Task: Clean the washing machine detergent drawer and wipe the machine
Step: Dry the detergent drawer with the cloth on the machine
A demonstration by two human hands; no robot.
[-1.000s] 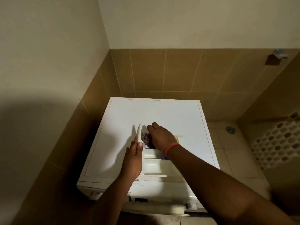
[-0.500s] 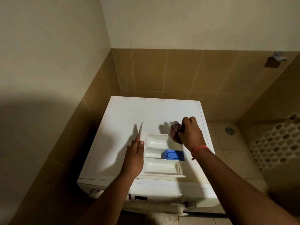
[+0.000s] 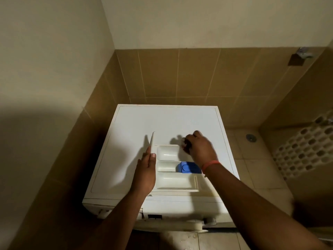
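A white detergent drawer (image 3: 173, 181) lies on top of the white washing machine (image 3: 137, 127), its front panel standing up at the left. It has three compartments and a blue insert (image 3: 188, 167) in the middle one. My left hand (image 3: 146, 172) grips the drawer's front panel at its left end. My right hand (image 3: 200, 148) holds a small dark cloth (image 3: 185, 143) bunched at the fingertips, at the far right corner of the drawer's far compartment. Most of the cloth is hidden by the fingers.
The machine stands in a corner between a plastered wall on the left and brown tiles behind. To the right is a tiled floor with a round drain (image 3: 250, 137), a patterned surface (image 3: 304, 150), and a wall tap (image 3: 304, 54).
My right hand with the cloth left the far compartment, lifted to the drawer's right, and has now come back down to the compartment's far right corner. The left hand stayed on the drawer.
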